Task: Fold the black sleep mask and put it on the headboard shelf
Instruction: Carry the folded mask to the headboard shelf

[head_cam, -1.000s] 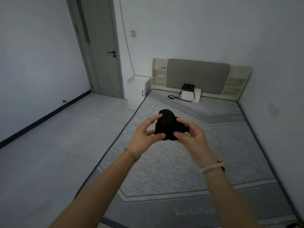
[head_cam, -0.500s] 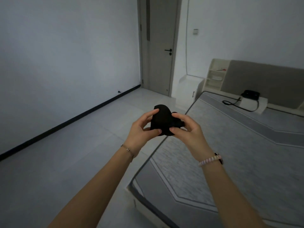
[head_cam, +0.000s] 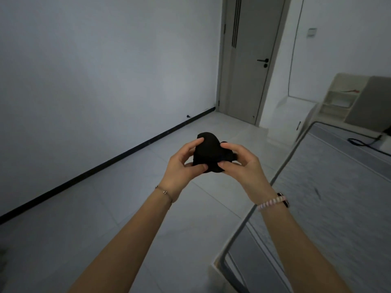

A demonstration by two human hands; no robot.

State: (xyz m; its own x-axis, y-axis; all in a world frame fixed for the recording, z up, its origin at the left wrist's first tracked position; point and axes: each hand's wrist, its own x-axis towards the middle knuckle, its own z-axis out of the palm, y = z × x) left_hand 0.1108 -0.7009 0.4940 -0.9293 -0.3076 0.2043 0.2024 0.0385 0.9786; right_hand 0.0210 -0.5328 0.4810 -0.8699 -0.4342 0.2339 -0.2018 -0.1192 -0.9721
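Head view: both hands (head_cam: pixel 213 166) pinch sleep mask (head_cam: pixel 208 152) over floor (head_cam: pixel 105 208).

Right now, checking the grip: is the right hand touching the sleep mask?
Touching. The head view shows the right hand with thumb and fingertips pressed on the sleep mask.

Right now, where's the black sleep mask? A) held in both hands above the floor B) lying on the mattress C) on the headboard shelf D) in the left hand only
A: the black sleep mask is bunched between the left hand and right hand, over the tiled floor, left of the bed's edge.
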